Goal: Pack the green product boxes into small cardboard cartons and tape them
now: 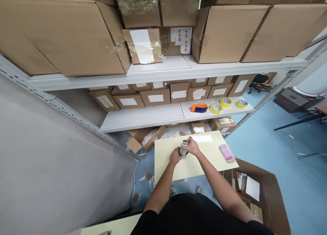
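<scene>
A small cylinder with a shiny silver top [183, 148] stands upright over the pale yellow tabletop [199, 168], between my two hands. My left hand [175, 156] wraps its lower left side, where something dark and greenish shows at the base. The fingers of my right hand [192, 147] grip its upper right side near the silver top. Its exact kind is too small to make out. Just beyond my right hand a white paper strip [204, 138] lies on the tabletop.
A pink, blurred-out item [227, 153] lies at the tabletop's right. Shelves ahead carry cardboard boxes [155, 97], yellow tape rolls [216, 108] and an orange-and-blue tape dispenser [199, 107]. An open carton [272, 197] stands at right; a grey wall [63, 143] rises at left.
</scene>
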`<action>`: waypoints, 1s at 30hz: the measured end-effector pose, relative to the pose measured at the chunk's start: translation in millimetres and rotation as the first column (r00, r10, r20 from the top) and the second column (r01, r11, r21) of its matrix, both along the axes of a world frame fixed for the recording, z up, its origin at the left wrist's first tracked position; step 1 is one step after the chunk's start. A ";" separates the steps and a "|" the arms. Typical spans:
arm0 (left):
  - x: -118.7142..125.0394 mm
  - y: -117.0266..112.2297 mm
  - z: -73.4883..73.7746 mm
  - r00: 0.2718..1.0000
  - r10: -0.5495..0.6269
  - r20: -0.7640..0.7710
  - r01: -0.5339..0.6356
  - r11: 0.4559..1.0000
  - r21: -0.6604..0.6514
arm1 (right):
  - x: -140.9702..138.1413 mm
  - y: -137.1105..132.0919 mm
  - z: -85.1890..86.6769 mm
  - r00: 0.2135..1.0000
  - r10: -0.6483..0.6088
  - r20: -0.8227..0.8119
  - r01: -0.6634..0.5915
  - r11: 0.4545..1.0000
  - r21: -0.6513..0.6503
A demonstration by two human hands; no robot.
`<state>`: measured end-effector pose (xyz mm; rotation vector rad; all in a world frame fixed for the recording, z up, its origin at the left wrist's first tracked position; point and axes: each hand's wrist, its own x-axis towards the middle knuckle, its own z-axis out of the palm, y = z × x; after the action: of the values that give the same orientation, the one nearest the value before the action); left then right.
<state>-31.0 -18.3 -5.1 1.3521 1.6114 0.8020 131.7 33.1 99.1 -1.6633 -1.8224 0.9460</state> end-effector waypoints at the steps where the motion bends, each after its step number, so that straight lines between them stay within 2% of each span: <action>1: 0.5 0.0 2.6 0.999 -0.021 -0.046 0.020 1.000 -0.022 | 4.9 -0.7 13.5 0.998 -0.017 -0.057 0.018 1.000 0.019; 3: 1.5 0.3 10.4 0.986 -0.063 -0.155 0.051 0.995 -0.081 | 13.4 -3.0 39.5 0.989 -0.050 -0.138 0.060 0.995 0.075; 5: 1.9 0.5 20.8 0.977 -0.083 -0.198 0.060 0.991 -0.116 | 19.6 -5.4 62.2 0.977 -0.082 -0.197 0.109 0.985 0.132; 9: -0.8 -0.2 46.6 0.978 -0.047 -0.204 0.018 0.990 -0.142 | 25.9 -5.5 90.9 0.960 -0.079 -0.269 0.147 0.959 0.243; 11: -2.6 -2.1 62.5 0.985 -0.004 -0.173 -0.013 0.995 -0.095 | 27.5 -2.7 97.1 0.956 -0.046 -0.291 0.132 0.951 0.280; 14: 0.1 -7.2 92.3 0.998 0.046 -0.044 -0.042 0.995 0.091 | 27.1 2.2 100.2 0.947 -0.008 -0.322 0.108 0.950 0.293; 17: 14.0 -11.4 126.9 0.997 0.063 0.051 -0.076 0.950 0.302 | 21.2 3.9 101.9 0.939 0.014 -0.343 0.091 0.953 0.288; 20: 34.3 -11.4 158.5 0.989 0.150 0.011 -0.142 0.911 0.387 | 12.3 2.8 106.6 0.927 0.025 -0.375 0.086 0.957 0.277; 23: 47.8 -9.3 180.2 0.951 0.302 -0.073 -0.250 0.884 0.395 | 8.6 3.1 112.1 0.899 0.009 -0.439 0.092 0.974 0.207; 25: 48.4 -8.3 188.8 0.928 0.365 -0.072 -0.309 0.865 0.396 | 12.4 4.6 113.0 0.858 0.057 -0.511 0.026 0.988 0.153; 27: 43.0 -7.2 194.4 0.925 0.381 0.015 -0.357 0.851 0.385 | 21.2 5.7 109.4 0.772 0.164 -0.614 -0.125 0.986 0.107; 28: 39.1 -6.3 196.8 0.924 0.374 0.083 -0.376 0.849 0.372 | 26.5 5.6 105.8 0.714 0.221 -0.664 -0.227 0.971 0.079; 30: 31.5 -3.4 201.6 0.913 0.332 0.237 -0.399 0.851 0.342 | 36.1 3.3 96.1 0.602 0.290 -0.744 -0.424 0.905 0.010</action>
<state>0.6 -21.7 196.6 1.2027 1.6536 1.4933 167.8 36.5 195.2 -0.7508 -1.5173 1.6916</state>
